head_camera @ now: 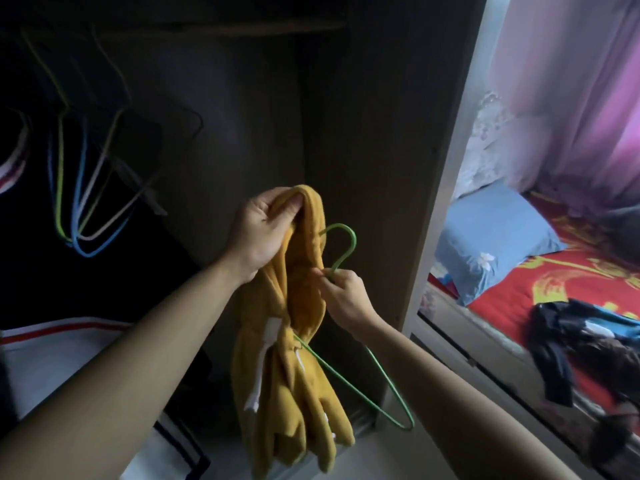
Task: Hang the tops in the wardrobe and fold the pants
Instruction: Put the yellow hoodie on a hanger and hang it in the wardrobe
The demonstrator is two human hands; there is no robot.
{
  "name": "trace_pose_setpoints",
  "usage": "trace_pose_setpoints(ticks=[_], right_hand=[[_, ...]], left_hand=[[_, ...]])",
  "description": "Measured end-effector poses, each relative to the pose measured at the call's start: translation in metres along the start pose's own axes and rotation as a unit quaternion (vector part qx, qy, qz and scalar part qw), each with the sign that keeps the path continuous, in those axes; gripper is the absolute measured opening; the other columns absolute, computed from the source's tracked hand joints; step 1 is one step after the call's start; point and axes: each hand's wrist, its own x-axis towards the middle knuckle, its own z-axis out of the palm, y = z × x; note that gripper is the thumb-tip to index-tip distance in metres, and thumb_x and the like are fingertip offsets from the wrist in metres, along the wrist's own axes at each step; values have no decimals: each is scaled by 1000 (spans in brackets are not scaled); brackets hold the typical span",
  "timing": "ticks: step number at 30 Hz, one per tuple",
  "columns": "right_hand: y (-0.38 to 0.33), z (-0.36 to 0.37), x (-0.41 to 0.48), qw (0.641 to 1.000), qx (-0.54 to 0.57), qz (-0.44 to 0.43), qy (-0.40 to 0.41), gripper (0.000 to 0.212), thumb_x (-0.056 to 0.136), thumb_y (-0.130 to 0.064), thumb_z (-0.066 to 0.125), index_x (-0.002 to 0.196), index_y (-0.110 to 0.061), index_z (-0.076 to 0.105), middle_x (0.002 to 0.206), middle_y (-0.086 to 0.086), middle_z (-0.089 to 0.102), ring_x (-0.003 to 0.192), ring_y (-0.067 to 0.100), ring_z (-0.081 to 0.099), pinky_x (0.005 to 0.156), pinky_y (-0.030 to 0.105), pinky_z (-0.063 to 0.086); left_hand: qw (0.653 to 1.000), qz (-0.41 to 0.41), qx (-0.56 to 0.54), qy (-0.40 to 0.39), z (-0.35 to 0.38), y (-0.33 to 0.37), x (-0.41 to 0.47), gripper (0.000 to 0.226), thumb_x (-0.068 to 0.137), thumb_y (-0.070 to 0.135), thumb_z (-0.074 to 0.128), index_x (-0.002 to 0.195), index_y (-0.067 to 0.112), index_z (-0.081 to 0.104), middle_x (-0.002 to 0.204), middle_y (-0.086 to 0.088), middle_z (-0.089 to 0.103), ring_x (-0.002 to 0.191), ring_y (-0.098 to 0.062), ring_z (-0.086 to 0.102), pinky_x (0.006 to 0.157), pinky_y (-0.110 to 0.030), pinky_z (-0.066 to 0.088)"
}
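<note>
Fabric hangs bunched, near and central: a mustard-yellow fleece hoodie (pixel 298 358) with white drawcords, its hood gripped from above in the curled left hand (pixel 258 230). Just right of it, the right hand (pixel 346 299) pinches the neck of a thin green wire hanger (pixel 353 242), one shoulder of which pokes out low on the right. The step would probably go best by spreading the neckline and seating both wire shoulders inside before lifting. Farther left, empty coloured wire hangers (pixel 86 254) hang in the dark wardrobe (pixel 363 133); far right, dark clothes (pixel 568 344) wait on a red bed (pixel 519 292).
</note>
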Motion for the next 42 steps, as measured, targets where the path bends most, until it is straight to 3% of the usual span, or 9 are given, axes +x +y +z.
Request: trace_pose_setpoints(ticks=[5, 11, 16, 25, 29, 32, 35, 39, 42], right_hand=[[-20, -15, -1, 983, 156, -53, 86, 35, 101, -39, 51, 91, -16, 75, 51, -9, 50, 50, 10, 46, 52, 33, 38], [-56, -47, 3, 961, 200, -139, 134, 28, 102, -34, 50, 94, -23, 74, 56, -18, 60, 54, -1, 57, 57, 20, 42], [-76, -47, -11, 955, 171, -195, 145, 32, 104, -26, 48, 94, -10, 75, 48, -15, 54, 45, 1, 49, 48, 16, 38], [-87, -79, -15, 940, 215, -218, 152, 32, 101, -36, 50, 93, -19, 76, 50, -10, 45, 45, 15, 40, 48, 34, 33], [-72, -110, -7, 942, 173, -168, 235, 31, 100, -38, 50, 88, -25, 76, 49, -14, 48, 51, 14, 44, 56, 38, 37], [-51, -127, 0, 957, 49, -106, 267, 43, 100, -39, 50, 62, -27, 65, 42, -13, 42, 46, 11, 40, 50, 30, 33], [-28, -136, 4, 977, -92, 1, 191, 48, 99, -43, 51, 65, -12, 65, 47, -10, 52, 47, 10, 47, 54, 32, 39], [-2, -132, -3, 948, -299, 92, -55, 30, 98, -36, 55, 94, -13, 74, 85, 5, 72, 75, 16, 69, 76, 35, 60], [6, -119, -11, 945, -286, 88, -129, 24, 98, -34, 55, 89, -24, 75, 82, -6, 72, 73, 7, 68, 71, 22, 58]], left_hand=[[999, -22, 36, -25, -11, 12, -4, 36, 77, 58, 71, 107, 37, 70, 102, 11, 73, 100, -9, 69, 85, -31, 58], [957, -180, 228, 31, -25, -28, -38, 107, 55, 45, 91, 145, 26, 37, 141, 0, 51, 129, -20, 49, 97, -27, 38], [900, -341, 245, 118, -4, -74, -65, 57, 80, 39, 75, 129, 17, 58, 127, -12, 62, 114, -33, 60, 86, -33, 47], [892, -435, 106, 63, 48, -113, -59, 49, 102, 19, 47, 145, -2, 36, 147, -22, 42, 133, -35, 43, 110, -40, 33], [899, -406, 76, 142, 38, -105, -40, 39, 105, 16, 36, 142, 4, 41, 134, -26, 51, 117, -41, 56, 85, -42, 49], [918, -337, 135, 159, 25, -88, -22, 21, 102, 13, 41, 105, 5, 60, 103, -23, 62, 65, -23, 67, 40, -19, 46], [928, -269, 177, 189, 21, -75, -6, 20, 99, 7, 43, 91, 12, 61, 81, -2, 56, 68, -9, 52, 49, -10, 36], [933, -228, 224, 166, 34, -68, 5, 19, 89, -1, 46, 82, 8, 62, 81, -6, 60, 80, -19, 56, 70, -29, 41], [931, -190, 287, 123, 40, -72, 1, 19, 84, 0, 54, 77, 16, 62, 70, 5, 59, 64, -12, 54, 55, -23, 38]])
